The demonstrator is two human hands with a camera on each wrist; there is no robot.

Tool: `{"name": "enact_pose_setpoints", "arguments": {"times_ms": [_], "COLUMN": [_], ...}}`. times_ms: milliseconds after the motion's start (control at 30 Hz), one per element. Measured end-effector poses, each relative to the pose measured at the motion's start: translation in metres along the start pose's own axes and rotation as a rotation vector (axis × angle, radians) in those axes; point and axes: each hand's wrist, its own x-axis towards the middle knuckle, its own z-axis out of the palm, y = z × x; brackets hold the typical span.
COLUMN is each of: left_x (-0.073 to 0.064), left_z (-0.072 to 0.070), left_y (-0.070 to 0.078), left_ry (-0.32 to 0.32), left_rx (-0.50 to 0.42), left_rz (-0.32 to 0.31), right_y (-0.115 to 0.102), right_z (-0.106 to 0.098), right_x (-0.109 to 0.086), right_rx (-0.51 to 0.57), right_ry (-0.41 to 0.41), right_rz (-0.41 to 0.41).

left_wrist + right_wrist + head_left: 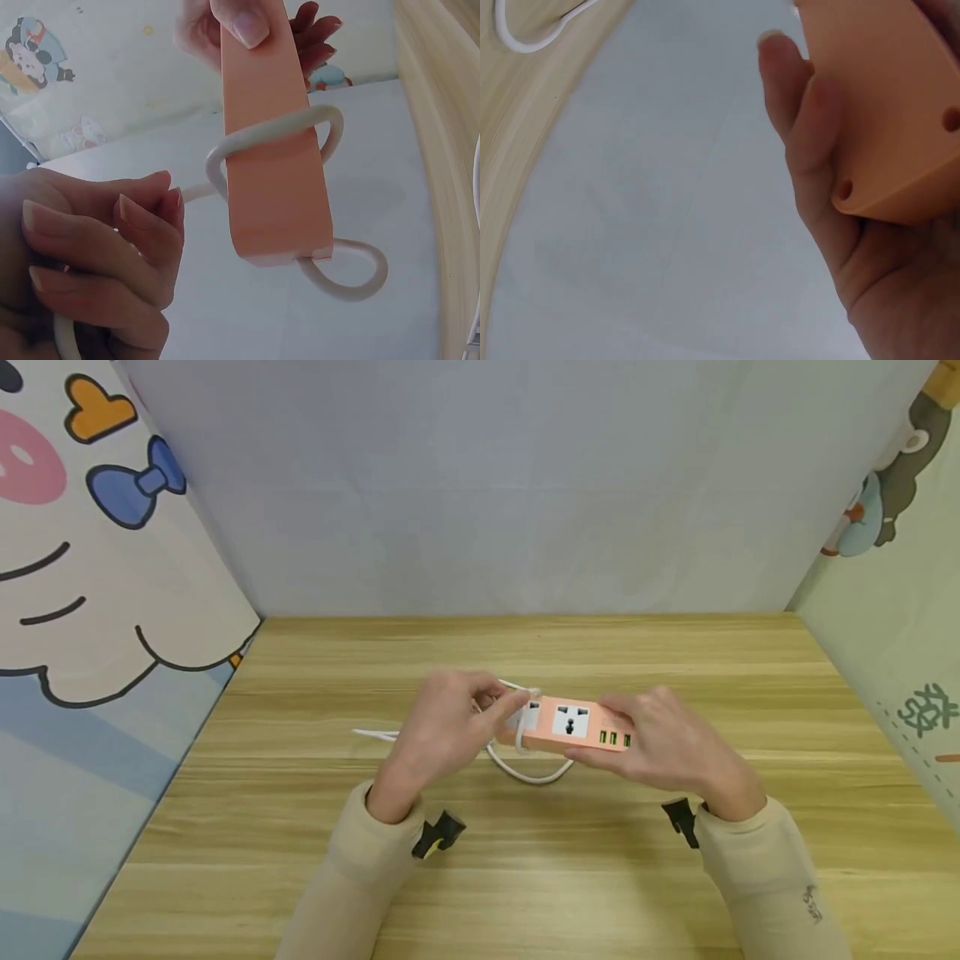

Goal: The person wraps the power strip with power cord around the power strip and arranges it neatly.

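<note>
peachy power strip [546,720] gripped in my right hand [663,739] above the desk [562,877], left hand [450,718] pinching its white cord [532,779], cord looped round the strip, sleeve scribble [812,903] too tiny to read, green 發 [927,710] on the wall [892,635]

Your power strip [546,720]: smooth plastic, mostly matt. Its socket plate [572,722]: smooth white plastic. Your cord [270,133]: plastic-looking sheath, smooth, faint gloss along curves. Tabletop [547,877] below you: wood-grained, smooth, low sheen. Your sleeves [352,877]: matt cloth. Black pieces [450,828] beside them: plastic-looking. Backdrop [517,493] you face beyond far edge: matt, faintly creased, cloth-like. Printed panel [97,618] along left edge: matt, cloth or paper unclear.
</note>
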Motion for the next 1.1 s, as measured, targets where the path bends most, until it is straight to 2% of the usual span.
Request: {"name": "enact_pose_setpoints", "arguments": {"times_ms": [100, 233, 333, 433, 633, 900, 1100], "left_x": [0.0, -0.005, -0.01, -0.012, -0.012, -0.011, -0.011], "left_z": [-0.001, -0.003, -0.004, -0.003, -0.003, -0.003, -0.003], "left_y": [0.003, 0.005, 0.008, 0.013, 0.014, 0.01, 0.008], "left_ry": [-0.038, -0.099, -0.141, -0.187, -0.24, -0.337, -0.364], "left_rx": [0.008, -0.048, -0.097, -0.107, -0.103, -0.064, -0.074], "left_rz": [-0.003, 0.012, 0.052, 0.1, 0.152, 0.309, 0.331], "right_y": [0.001, 0.004, 0.015, 0.024, 0.024, 0.023, 0.022], "right_z": [-0.001, 0.0, -0.002, -0.003, -0.004, -0.004, -0.004], "right_x": [0.001, 0.002, 0.003, 0.002, 0.001, 0.001, 0.0], "right_rx": [-0.014, -0.031, -0.043, -0.053, -0.061, -0.061, -0.025], "right_ry": [0.023, 0.056, 0.102, 0.141, 0.208, 0.294, 0.336], "right_rz": [0.004, 0.037, 0.073, 0.098, 0.076, 0.046, 0.047]}}
